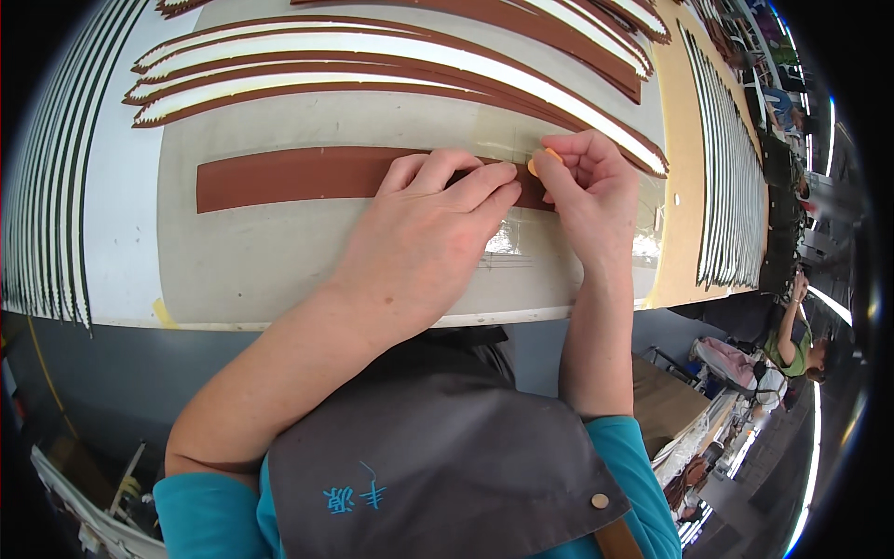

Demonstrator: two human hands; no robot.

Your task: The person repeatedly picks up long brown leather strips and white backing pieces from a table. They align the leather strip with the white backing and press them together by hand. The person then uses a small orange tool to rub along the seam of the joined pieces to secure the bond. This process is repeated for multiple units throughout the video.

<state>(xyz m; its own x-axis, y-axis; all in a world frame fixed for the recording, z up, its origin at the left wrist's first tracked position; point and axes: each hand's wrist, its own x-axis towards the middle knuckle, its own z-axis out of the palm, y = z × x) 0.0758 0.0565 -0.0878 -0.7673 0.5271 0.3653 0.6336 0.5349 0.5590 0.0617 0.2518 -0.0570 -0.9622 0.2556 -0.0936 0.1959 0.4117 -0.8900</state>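
A long brown leather strip [289, 175] lies flat across a grey work mat [261, 261] on the bench. My left hand [433, 228] presses down on the strip's right part, fingers spread and flat over it. My right hand [587, 191] sits just beside it at the strip's right end, fingers pinched on a small orange tool [535, 163] whose tip touches the strip. The strip's right end is hidden under both hands.
Several curved brown and white strips [391, 56] lie fanned across the back of the bench. Rows of thin black-edged strips [47, 186] line the left side, and more rows [731, 168] lie on the right. Another person [796, 345] works at lower right.
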